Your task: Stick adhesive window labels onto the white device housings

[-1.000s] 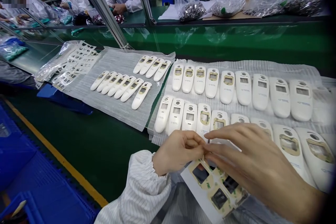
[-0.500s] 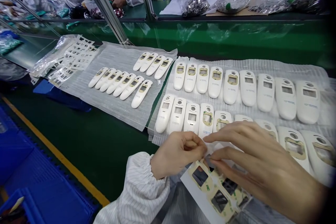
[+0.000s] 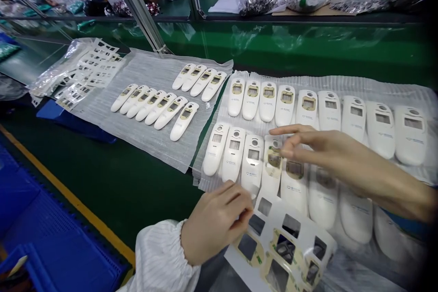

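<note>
My left hand (image 3: 221,216) is closed with its fingers curled at the upper left edge of a white backing sheet (image 3: 270,239). Beige adhesive frames with green marks (image 3: 251,248) sit on the lower part of that sheet. Beyond it, my right hand (image 3: 325,153) hovers over the nearer row of white plastic casings. Its index finger points out, while thumb and another fingertip come together beside one casing's beige frame (image 3: 273,157); what they pinch, if anything, is unclear. Left of it, a casing (image 3: 252,164) has a bare window.
Another row of white casings (image 3: 285,105) lies behind on foam wrap (image 3: 359,83). More casings (image 3: 183,121) rest on the left foam sheet (image 3: 143,68), near a pile of cut-out sheets (image 3: 92,73). Co-workers sit across a metal post (image 3: 137,9); blue crates (image 3: 68,242) stand lower left.
My right hand has left the backing sheet and moved up over the near casings. My left hand has shifted slightly left and down, and the sheet's upper part with its empty cut-outs now shows.
</note>
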A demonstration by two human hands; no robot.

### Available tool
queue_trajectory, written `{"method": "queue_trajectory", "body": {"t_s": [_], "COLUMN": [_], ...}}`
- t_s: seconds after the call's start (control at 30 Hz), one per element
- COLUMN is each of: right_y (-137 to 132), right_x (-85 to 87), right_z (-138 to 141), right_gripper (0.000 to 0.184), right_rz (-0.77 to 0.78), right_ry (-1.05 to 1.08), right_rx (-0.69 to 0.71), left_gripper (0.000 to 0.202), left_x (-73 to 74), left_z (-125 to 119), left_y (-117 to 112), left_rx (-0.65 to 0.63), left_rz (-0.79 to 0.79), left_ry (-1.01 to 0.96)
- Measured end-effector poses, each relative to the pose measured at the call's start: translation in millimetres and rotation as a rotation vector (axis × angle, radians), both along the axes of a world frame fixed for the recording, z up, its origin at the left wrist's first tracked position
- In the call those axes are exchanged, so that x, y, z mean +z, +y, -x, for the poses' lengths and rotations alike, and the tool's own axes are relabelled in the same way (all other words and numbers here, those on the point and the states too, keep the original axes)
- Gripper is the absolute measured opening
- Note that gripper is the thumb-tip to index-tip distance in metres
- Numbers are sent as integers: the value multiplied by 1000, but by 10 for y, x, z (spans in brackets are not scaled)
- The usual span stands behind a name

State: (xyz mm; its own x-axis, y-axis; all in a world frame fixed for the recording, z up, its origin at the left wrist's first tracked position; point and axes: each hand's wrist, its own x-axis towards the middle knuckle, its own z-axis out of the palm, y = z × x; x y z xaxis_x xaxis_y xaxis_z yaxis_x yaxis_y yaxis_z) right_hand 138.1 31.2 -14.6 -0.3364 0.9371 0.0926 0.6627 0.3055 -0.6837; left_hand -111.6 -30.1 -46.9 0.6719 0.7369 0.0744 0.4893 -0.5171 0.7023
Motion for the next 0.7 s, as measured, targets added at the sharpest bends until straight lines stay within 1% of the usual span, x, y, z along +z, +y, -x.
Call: {"method": "queue_trajectory", "body": {"t_s": [0.07,0.1,0.13,0.27,0.43,0.6,0.7], "right_y": [114,147,167,182,202,210,197], "right_x": [-108,-149,-182,-249,-273,-220,-196], "right_z": [79,119,155,228,247,296,313], "right_gripper": [30,32,34,37,34,34,36], "right_rz": [236,309,332,368,326,477,491], "right_ry": [94,133,157,189,208,231,262], "right_rx": [-50,-78,-108,-150,-124,-169,-173], "left_gripper": [10,10,10,9,11,11,11], "left_x": [-28,-44,-59,-109,-131,-116,-118], "left_z": [-47,-70,-89,-132,-148,-158,-154], "left_y": [-33,-46,-58,-81,-67,-43,-41], "left_rx": [41,69,96,156,159,162,156], "left_rz": [-130,-174,-207,-245,-275,-269,-261], "left_ry": [-19,-24,-27,-33,-11,-8,-5]}}
